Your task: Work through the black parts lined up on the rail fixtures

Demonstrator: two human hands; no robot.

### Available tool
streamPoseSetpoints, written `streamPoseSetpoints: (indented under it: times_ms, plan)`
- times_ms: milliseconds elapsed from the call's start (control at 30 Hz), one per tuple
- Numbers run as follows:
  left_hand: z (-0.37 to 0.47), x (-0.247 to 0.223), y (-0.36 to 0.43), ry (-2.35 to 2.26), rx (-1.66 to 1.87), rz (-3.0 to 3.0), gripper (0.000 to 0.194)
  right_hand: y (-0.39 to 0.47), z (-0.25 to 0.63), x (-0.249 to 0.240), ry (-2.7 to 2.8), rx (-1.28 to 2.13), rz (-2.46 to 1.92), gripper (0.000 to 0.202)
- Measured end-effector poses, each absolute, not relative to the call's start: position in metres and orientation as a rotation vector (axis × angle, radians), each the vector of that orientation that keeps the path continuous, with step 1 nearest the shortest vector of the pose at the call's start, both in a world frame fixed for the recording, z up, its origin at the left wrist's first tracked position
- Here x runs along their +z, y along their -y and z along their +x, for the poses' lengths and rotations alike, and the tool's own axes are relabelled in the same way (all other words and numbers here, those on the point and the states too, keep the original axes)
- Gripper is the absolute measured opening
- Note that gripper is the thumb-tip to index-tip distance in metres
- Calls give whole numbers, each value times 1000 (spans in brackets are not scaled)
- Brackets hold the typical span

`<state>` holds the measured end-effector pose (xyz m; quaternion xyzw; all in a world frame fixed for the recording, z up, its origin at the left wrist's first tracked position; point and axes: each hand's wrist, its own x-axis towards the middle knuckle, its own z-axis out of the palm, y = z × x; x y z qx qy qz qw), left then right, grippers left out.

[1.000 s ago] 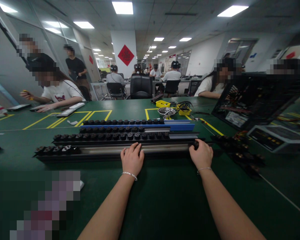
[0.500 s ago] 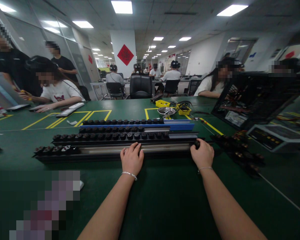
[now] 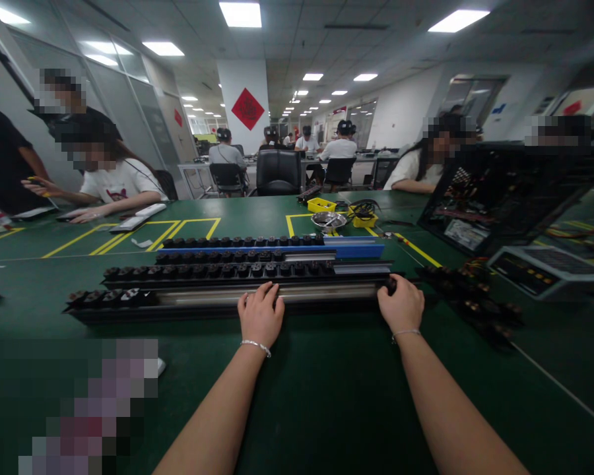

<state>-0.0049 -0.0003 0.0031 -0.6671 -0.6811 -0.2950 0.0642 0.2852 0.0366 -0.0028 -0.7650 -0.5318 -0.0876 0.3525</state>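
Note:
A long black rail (image 3: 202, 300) with a shiny metal channel lies across the table in front of me. Several black socket modules (image 3: 111, 297) with round tops sit in its left end. My left hand (image 3: 261, 313) is hooked over the middle of this rail, its fingers bent across the channel and holding it. At the rail's right end, my right hand (image 3: 400, 303) grips a small black socket module (image 3: 391, 285), mostly hidden by the fingers. Behind lie a second black rail (image 3: 361, 268) and a blue rail (image 3: 359, 251), both carrying rows of modules.
Loose dark modules (image 3: 480, 307) lie to the right, beside a grey power supply unit (image 3: 549, 272) and an open computer case (image 3: 480, 198). A metal bowl (image 3: 328, 220) and yellow trays (image 3: 321, 205) stand farther back. Co-workers sit across the green table (image 3: 327, 396).
My hands and the rails stay in place. At the far left, the standing people have shifted, and a seated co-worker's raised hand has moved a little left.

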Motion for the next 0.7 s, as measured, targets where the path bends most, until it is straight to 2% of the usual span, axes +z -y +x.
streamPoseSetpoints:
  times_ms: [700]
  plan:
    - [-6, 1, -1, 2037, -890, -1998, 35, -36, 288, -1, 1345, -219, -2002, 41]
